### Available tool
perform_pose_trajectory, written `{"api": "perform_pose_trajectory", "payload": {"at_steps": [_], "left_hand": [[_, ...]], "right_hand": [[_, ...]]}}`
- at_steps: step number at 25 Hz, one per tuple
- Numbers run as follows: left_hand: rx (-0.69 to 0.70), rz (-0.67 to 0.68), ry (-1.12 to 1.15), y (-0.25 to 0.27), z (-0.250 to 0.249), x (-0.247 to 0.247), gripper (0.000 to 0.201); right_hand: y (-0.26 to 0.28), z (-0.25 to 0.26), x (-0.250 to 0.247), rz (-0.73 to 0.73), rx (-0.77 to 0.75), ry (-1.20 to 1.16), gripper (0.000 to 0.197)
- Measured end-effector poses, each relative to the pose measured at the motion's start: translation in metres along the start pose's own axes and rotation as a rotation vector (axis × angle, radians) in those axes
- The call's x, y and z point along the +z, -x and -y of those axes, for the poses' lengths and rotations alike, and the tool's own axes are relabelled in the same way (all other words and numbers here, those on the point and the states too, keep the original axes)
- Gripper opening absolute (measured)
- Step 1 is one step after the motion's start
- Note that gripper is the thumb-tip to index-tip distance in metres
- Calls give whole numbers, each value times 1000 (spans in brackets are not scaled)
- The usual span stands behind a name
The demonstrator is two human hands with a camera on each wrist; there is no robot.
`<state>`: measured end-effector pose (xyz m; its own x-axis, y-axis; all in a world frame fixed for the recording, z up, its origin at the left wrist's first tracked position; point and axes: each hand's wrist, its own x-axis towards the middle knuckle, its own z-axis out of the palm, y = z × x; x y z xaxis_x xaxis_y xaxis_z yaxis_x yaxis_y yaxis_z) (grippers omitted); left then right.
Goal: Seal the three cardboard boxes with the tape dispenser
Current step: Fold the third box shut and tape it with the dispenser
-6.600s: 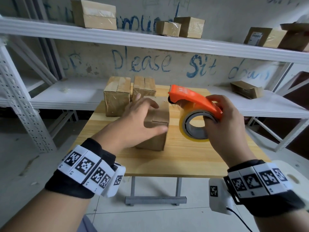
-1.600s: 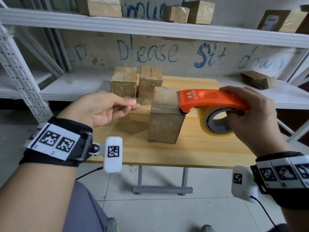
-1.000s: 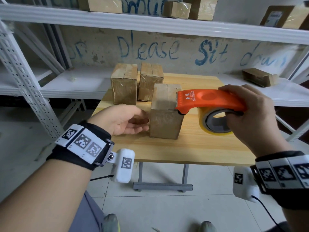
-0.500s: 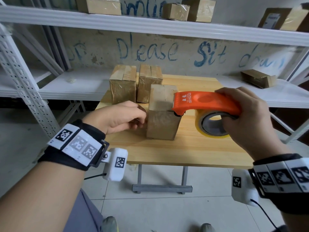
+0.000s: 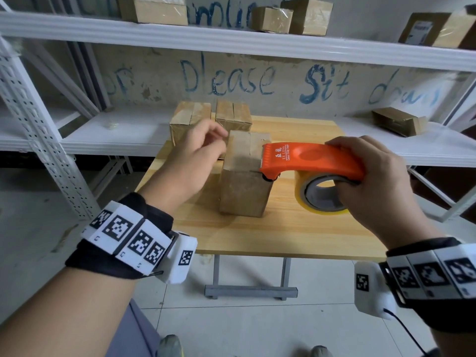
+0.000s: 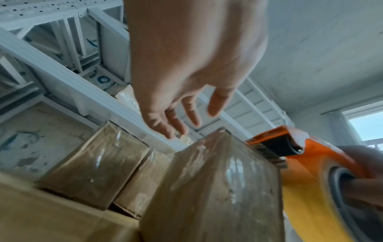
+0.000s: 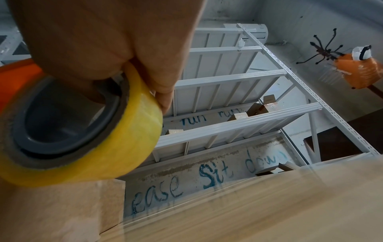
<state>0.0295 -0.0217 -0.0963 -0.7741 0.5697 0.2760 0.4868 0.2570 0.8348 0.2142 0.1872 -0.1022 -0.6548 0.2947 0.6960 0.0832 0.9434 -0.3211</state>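
Just left of the right hand (image 5: 381,186), which grips the tape dispenser (image 5: 309,158), its blade meets the near box (image 5: 244,176) on the table (image 5: 283,228). Left hand (image 5: 190,161) hovers with fingers relaxed, empty. Box looks light and slick with tape: steady it by its top.

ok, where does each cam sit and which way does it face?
Head: looks forward and down at the front box on the table; both hands and wristbands show.
Left wrist: looks up past the open left hand.
Right wrist: looks up past fingers gripping the tape dispenser.
All share the dispenser.
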Motion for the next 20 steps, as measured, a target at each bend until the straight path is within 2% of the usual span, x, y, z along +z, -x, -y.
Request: {"api": "perform_pose_trajectory", "payload": {"at_steps": [2,3,4,6,7,9,20], "left_hand": [[61,238,78,4,-2,4,45],[64,352,34,6,0,8,60],[85,405,-49,5,4,11,74],[178,400,-279,0,12,13,96],[226,377,-368,-3,15,13,99],[278,344,-401,-9,19,13,94],[294,366,-413,-12,21,13,90]], "right_hand": [[0,2,2,1,2,8,61],[-1,2,4,10,6,10,62],[-1,2,5,26,20,14,63],[0,2,7,79,49,34,67],[1,1,8,106,54,43,69],[3,-1,8,138,41,52,72],[4,-12,4,152,12,78,72]]}}
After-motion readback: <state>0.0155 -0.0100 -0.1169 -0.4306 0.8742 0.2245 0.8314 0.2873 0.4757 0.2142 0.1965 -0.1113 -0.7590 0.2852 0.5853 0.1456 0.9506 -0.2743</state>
